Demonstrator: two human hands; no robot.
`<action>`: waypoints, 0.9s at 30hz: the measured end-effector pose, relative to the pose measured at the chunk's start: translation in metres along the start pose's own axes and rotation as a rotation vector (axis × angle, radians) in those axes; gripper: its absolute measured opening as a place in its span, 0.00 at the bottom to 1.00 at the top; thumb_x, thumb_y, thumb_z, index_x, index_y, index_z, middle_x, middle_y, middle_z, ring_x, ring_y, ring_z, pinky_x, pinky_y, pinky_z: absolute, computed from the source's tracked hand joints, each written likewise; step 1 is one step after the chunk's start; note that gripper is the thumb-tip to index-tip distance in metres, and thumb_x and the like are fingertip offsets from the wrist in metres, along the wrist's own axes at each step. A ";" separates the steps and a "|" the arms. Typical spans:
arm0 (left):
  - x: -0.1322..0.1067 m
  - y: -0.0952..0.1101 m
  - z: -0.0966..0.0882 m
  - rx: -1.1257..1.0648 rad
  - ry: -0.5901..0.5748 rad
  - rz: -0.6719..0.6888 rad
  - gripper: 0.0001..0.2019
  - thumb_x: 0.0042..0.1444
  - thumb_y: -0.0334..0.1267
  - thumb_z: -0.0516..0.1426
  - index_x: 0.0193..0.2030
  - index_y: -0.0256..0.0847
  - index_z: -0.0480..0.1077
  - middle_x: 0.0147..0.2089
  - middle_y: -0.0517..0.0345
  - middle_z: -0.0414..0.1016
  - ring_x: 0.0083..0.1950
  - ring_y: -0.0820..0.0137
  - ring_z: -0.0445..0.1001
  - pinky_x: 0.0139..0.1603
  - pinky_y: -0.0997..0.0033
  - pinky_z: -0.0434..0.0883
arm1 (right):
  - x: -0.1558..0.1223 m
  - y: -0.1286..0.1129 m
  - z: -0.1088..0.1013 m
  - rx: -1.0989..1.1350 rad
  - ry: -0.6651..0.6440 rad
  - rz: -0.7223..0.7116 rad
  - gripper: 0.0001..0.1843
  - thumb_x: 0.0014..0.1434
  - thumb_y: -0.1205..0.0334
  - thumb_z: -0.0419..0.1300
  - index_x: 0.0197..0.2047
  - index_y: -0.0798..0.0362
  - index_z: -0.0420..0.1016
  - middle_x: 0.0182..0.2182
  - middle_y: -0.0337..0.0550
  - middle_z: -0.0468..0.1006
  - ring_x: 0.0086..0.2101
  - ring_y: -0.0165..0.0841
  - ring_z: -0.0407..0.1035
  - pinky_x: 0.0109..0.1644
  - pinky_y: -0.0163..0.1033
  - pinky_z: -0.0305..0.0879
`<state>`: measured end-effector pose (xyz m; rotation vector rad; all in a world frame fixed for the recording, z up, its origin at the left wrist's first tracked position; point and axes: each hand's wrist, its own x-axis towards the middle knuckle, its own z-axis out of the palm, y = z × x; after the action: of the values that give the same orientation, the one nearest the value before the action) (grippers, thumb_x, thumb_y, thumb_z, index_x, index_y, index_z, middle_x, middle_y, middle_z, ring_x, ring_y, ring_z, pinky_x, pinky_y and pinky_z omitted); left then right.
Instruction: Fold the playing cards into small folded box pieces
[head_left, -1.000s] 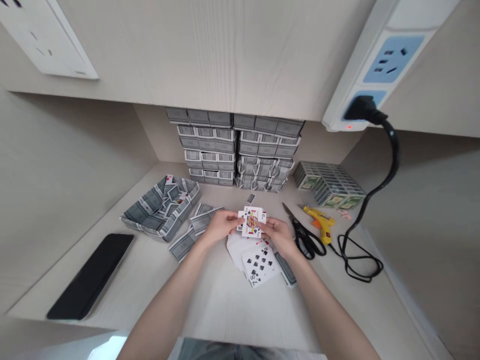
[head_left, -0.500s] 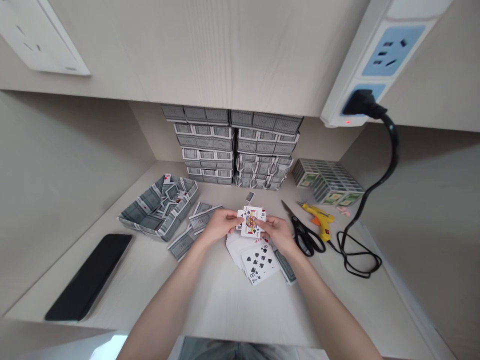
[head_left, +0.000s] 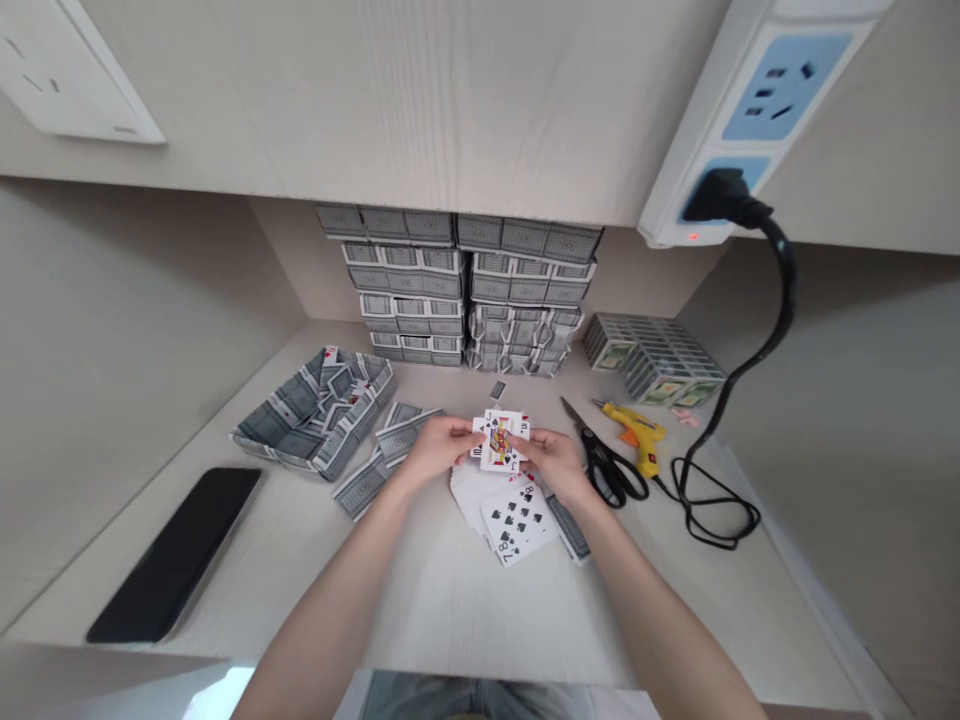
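Between my two hands are a few face-up playing cards [head_left: 499, 452], a jack of spades on top with a ten partly showing beneath it. My left hand [head_left: 441, 447] pinches their left side. On the right side, my right hand [head_left: 553, 462] grips them with the thumb over the jack. Just below lies a loose spread of cards, the eight of spades [head_left: 517, 522] uppermost. A face-down stack of cards [head_left: 570, 530] sits partly under my right forearm. To the left of my left hand lie grey-backed card pieces [head_left: 401, 435], [head_left: 363, 487].
An open tray made of folded cards [head_left: 259, 440] stands at left, with small folded pieces inside. A phone [head_left: 176, 555] lies in front of it. Black scissors [head_left: 609, 468] and a yellow glue gun [head_left: 637, 432] with its cable lie right. Stacked card boxes [head_left: 412, 280] rise behind.
The view has shifted very slightly. Both hands hold the same cards in nearly the same place.
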<state>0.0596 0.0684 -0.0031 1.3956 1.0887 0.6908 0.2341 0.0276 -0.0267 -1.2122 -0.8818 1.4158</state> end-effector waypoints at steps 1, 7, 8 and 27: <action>0.000 0.000 0.000 0.002 0.000 0.001 0.15 0.40 0.45 0.60 0.29 0.33 0.72 0.13 0.68 0.59 0.16 0.81 0.52 0.18 0.78 0.50 | 0.000 0.000 0.000 -0.001 0.002 -0.001 0.17 0.37 0.53 0.69 0.29 0.57 0.78 0.27 0.45 0.80 0.26 0.34 0.74 0.29 0.36 0.71; -0.001 0.001 0.000 0.012 0.007 0.005 0.14 0.40 0.45 0.60 0.28 0.33 0.73 0.13 0.67 0.59 0.16 0.80 0.53 0.18 0.78 0.51 | 0.001 0.001 -0.002 -0.013 0.003 -0.016 0.16 0.37 0.53 0.69 0.29 0.56 0.78 0.27 0.44 0.80 0.25 0.33 0.73 0.27 0.34 0.70; -0.001 0.001 0.000 0.010 0.008 0.004 0.14 0.40 0.45 0.60 0.28 0.33 0.73 0.13 0.67 0.59 0.16 0.80 0.53 0.18 0.78 0.51 | 0.001 0.001 -0.002 -0.014 0.000 -0.015 0.17 0.37 0.53 0.69 0.29 0.56 0.78 0.27 0.44 0.80 0.26 0.34 0.74 0.28 0.35 0.70; -0.005 0.000 -0.016 -0.092 -0.232 -0.020 0.19 0.47 0.50 0.57 0.34 0.32 0.73 0.16 0.60 0.67 0.17 0.79 0.59 0.18 0.79 0.53 | 0.000 -0.001 -0.002 0.010 0.020 -0.041 0.20 0.36 0.52 0.69 0.30 0.57 0.77 0.26 0.44 0.80 0.23 0.33 0.72 0.27 0.36 0.67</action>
<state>0.0437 0.0709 0.0000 1.3472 0.8770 0.5423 0.2361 0.0279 -0.0260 -1.1929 -0.8797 1.3718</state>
